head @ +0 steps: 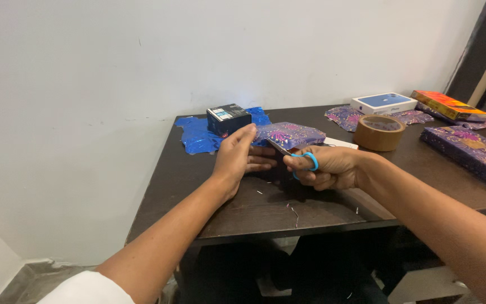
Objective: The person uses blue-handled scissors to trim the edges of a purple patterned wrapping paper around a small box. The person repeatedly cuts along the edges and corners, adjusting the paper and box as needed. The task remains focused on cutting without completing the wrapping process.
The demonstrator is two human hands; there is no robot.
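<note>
Centrally, purple-wrapped package [289, 135] between left hand [234, 160] and blue-handled scissors [305, 162]

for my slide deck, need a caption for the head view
Right hand works blue-handled scissors on a dark sheet steadied by the left hand.

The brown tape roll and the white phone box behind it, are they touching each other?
Cannot tell. In the head view the tape roll overlaps the near edge of the white phone box, so any gap between them on the table is hidden.
</note>
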